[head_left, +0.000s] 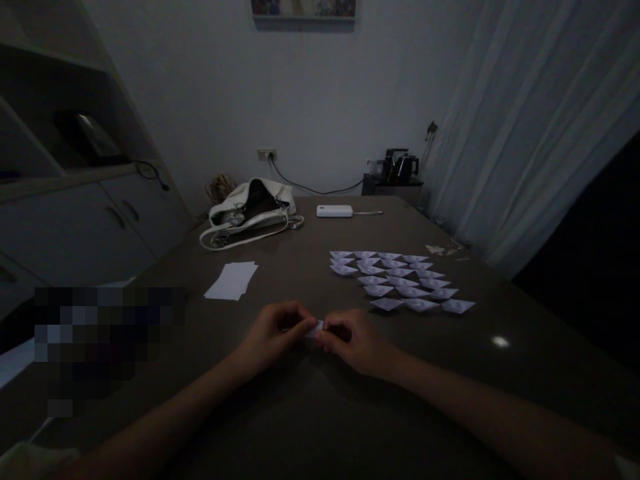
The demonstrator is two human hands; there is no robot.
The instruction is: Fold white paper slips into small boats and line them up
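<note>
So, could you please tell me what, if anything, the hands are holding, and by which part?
A small folded piece of white paper, pinched at its two ends: left hand on the left end, right hand on the right end.

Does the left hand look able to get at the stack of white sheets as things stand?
Probably yes. The stack of white sheets lies just beyond the left hand with only bare table between. But that hand and the right hand both pinch a small folded paper.

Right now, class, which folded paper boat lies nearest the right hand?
The leftmost boat of the front row, just beyond the right hand; the others sit farther back or further right.
</note>
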